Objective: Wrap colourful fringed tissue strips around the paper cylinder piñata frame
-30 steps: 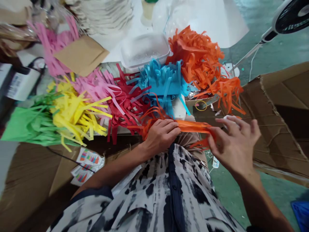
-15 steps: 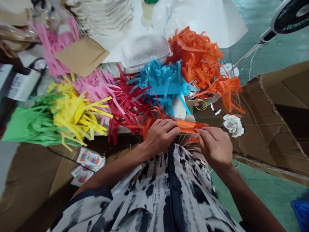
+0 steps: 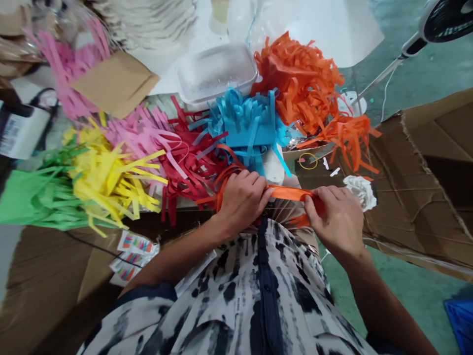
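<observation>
The left hand (image 3: 242,203) and right hand (image 3: 332,222) each pinch one orange paper strip (image 3: 290,193), stretched between them in front of the torso. The paper appears light, soft and easily torn; take hold along its uncut band. Fringed paper bundles (image 3: 251,125) in six colours lie beyond.

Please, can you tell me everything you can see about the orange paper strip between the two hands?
The orange paper strip is a narrow, smooth, bright band, lying roughly level. The left hand holds one end and the right hand pinches the other, covering both ends. Thin cut fringes curl out beside the left hand, and more show below the right hand, apparently the same paper.
</observation>
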Tool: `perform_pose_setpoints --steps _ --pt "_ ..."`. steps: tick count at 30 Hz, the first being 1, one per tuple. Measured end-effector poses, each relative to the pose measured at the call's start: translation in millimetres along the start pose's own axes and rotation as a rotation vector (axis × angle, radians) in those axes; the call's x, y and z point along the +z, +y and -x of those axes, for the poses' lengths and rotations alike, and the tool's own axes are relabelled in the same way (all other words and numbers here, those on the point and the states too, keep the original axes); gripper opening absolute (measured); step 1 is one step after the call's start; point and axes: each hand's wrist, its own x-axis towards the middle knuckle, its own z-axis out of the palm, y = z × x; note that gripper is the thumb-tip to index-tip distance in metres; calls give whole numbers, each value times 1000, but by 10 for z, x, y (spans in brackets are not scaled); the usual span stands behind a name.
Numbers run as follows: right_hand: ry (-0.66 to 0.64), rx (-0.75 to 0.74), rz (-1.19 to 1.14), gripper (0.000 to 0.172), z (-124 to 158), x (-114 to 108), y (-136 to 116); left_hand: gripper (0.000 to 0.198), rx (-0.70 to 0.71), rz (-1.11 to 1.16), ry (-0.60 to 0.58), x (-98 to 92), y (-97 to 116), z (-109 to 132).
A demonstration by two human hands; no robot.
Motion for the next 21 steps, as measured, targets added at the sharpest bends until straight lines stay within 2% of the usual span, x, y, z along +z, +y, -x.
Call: perform_pose_setpoints --steps 7,10,12,15,16,18,20,21 --pt "4 11 88 22 -33 25 -44 26 22 -48 -3 12 -4 -73" --pt "135 -10 89 22 5 55 -70 26 52 -82 42 49 3 -83" --pt "253 -150 62 23 45 94 -84 26 65 -102 92 73 16 -75" --pt "296 -378 6 29 109 164 -83 19 89 -127 229 104 35 -47" --pt "294 -398 -6 28 130 181 -69 16 151 -124 264 113 32 -38" --pt "289 -382 -15 28 168 195 -12 22 381 -83 261 123 -5 -26" --pt "270 -369 -14 29 204 178 86 26 583 -40 172 110 -94 -24" --pt "264 -369 -10 29 222 162 145 24 625 -38 128 92 -157 -24"
